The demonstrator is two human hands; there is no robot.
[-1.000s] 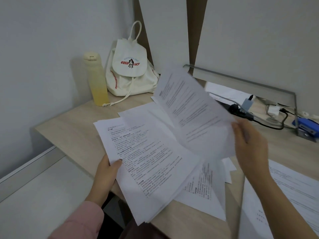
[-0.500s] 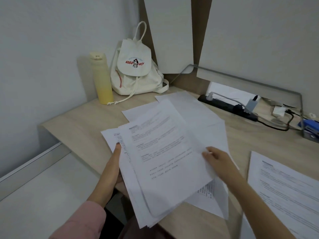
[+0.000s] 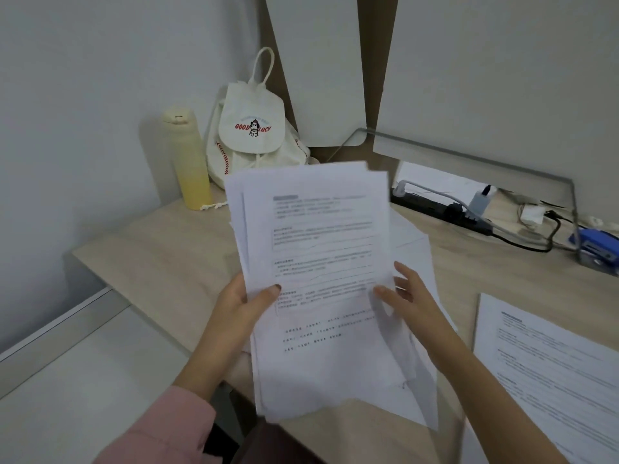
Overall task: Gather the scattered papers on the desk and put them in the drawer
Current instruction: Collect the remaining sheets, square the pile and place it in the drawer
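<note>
A stack of printed white papers (image 3: 321, 249) is raised off the wooden desk (image 3: 160, 252), tilted toward me. My left hand (image 3: 244, 303) grips its left edge, thumb on the top sheet. At the stack's right edge my right hand (image 3: 408, 296) has its fingers spread, the thumb touching the top sheet. A few sheets (image 3: 418, 252) still lie on the desk under and behind the stack. Another printed sheet (image 3: 549, 363) lies flat at the right. No drawer is visible.
A yellow bottle (image 3: 189, 162) and a white drawstring bag (image 3: 251, 135) stand at the desk's back left corner. A black power strip (image 3: 438, 209) with cables and a blue stapler (image 3: 596, 242) sit at the back right under a metal frame (image 3: 469, 159).
The sheet my right hand carried has landed on the pile. The stack in my left hand has been lifted off the desk and tilted upright, with both hands now at its sides.
</note>
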